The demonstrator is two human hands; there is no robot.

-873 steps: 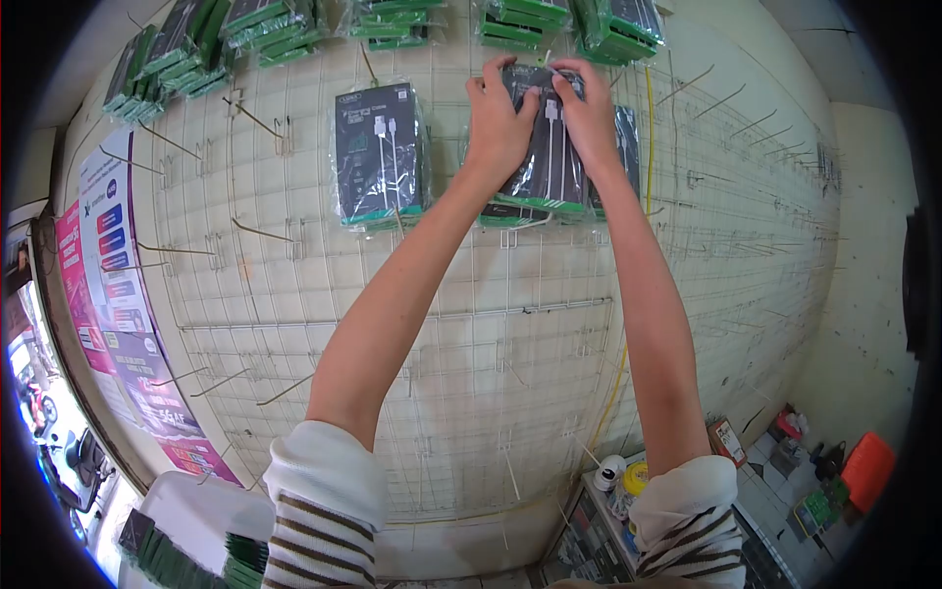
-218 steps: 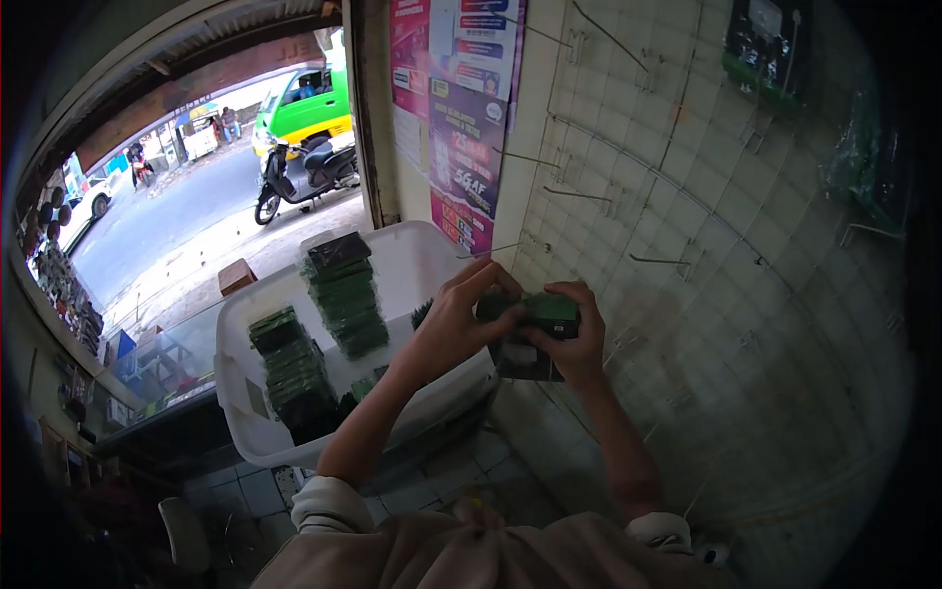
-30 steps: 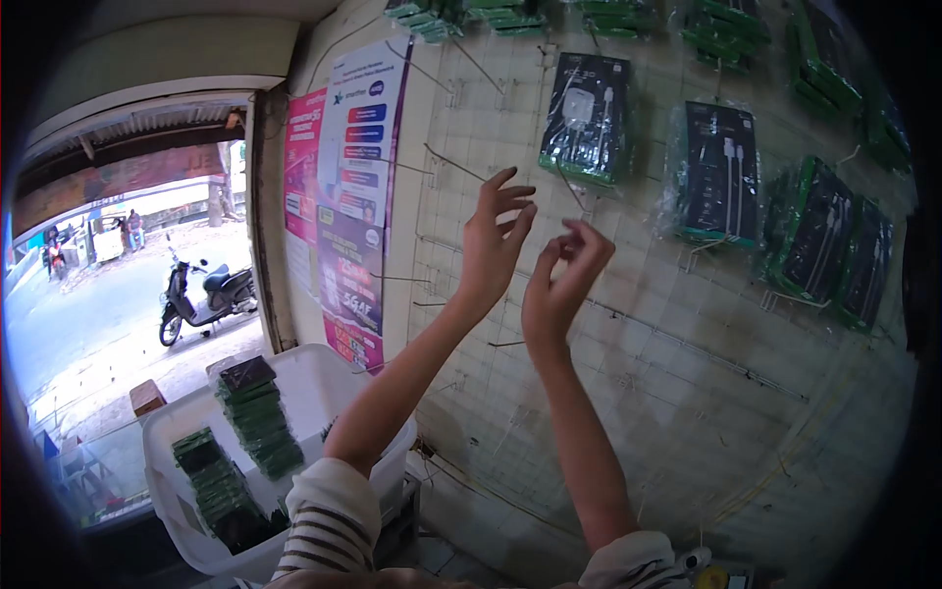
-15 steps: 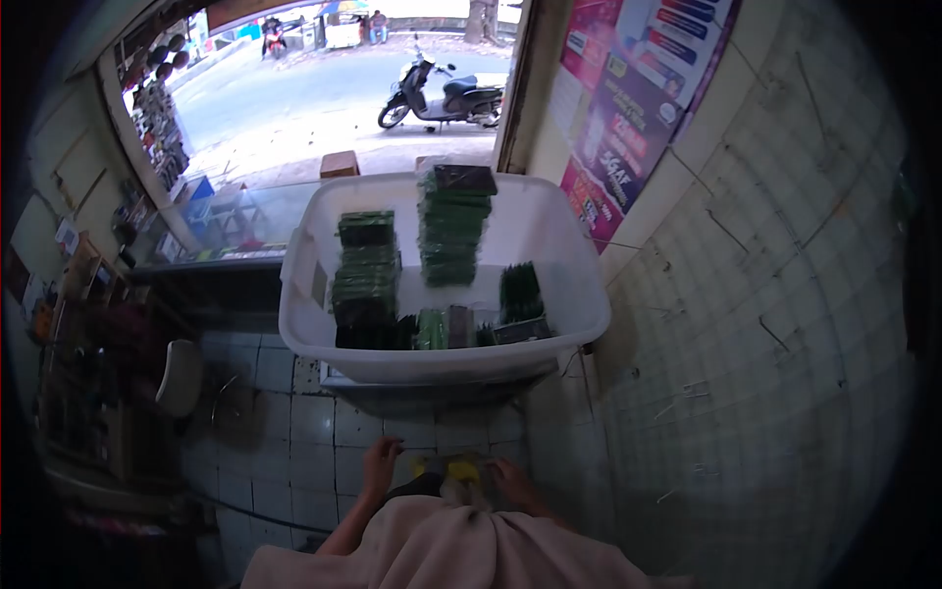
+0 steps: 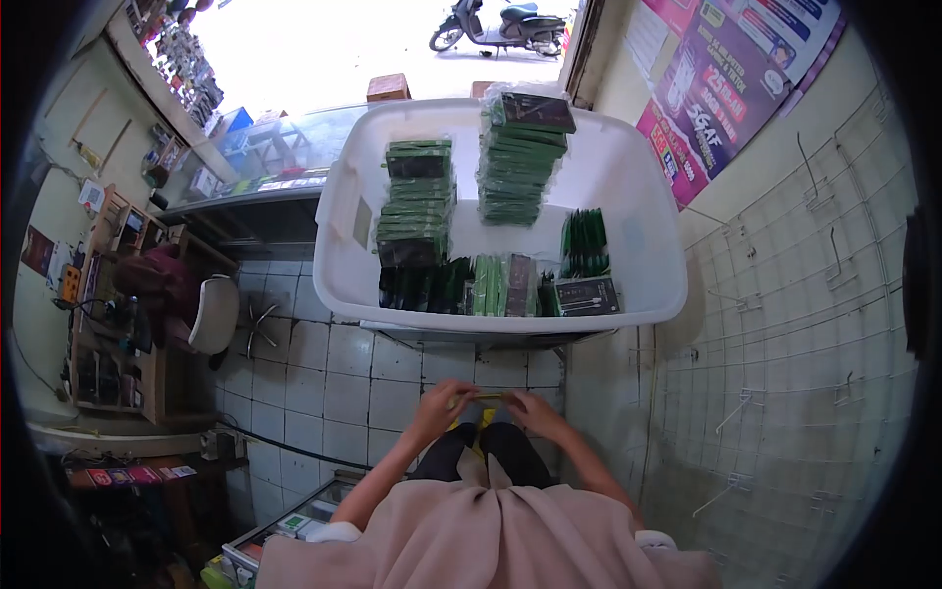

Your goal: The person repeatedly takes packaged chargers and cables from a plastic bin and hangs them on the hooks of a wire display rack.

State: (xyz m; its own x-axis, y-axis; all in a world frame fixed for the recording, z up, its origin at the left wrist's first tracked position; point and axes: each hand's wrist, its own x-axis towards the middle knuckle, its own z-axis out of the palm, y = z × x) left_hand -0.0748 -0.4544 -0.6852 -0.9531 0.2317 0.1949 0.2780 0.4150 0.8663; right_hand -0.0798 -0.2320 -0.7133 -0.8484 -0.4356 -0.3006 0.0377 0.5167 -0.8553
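A thin, narrow yellowish item [image 5: 488, 397] stretches between my two hands, low in front of my body. My left hand [image 5: 444, 404] pinches one end, and my right hand [image 5: 533, 409] has its fingers closed at the other. What kind of thing it is I cannot make out. Beyond the hands stands a large white plastic tub [image 5: 339, 290]. Inside are a left stack of green plastic-wrapped packets [image 5: 414, 201], a taller stack of green packets [image 5: 520, 162] at the back, a row of upright packets [image 5: 496, 285] along the near side and a dark packet [image 5: 586, 296] near the right corner.
A glass display case [image 5: 285, 157] runs behind the tub, with a parked scooter [image 5: 500, 29] outside. On the right is a wire grid with hooks [image 5: 746, 402]. A white chair [image 5: 214, 314] and a cluttered desk [image 5: 152, 373] stand left. Another glass case [image 5: 304, 515] is near my left elbow.
The view has tipped downward, bringing more of my body and the tub's contents into sight. My hands have come closer together, and the thin item now shows between them.
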